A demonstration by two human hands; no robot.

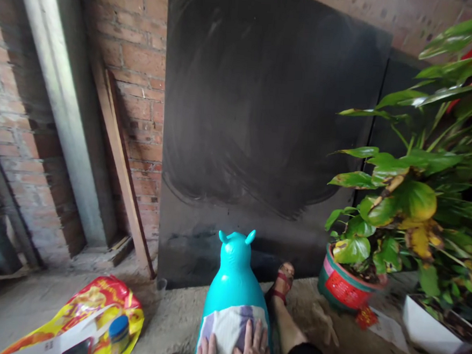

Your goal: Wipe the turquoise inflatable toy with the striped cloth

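A teal inflatable animal toy (234,285) with two small ears stands low in front of me, its head toward the dark board. Across its back lies a white cloth with purple stripes (225,327). My left hand (207,353) presses on the cloth at the bottom edge, fingers stretched forward and partly cut off by the frame. Beside it, my right hand (253,348) rests on the cloth with its fingers spread. Neither hand grips anything that I can see.
A large dark board (273,109) leans against the brick wall (143,57). At left are a wooden plank (125,174) and a red-yellow bag (106,297) with a blue-capped jar (119,333). A potted plant (347,287) and a white planter (431,331) stand at right. A sandalled foot (283,280) is beside the toy.
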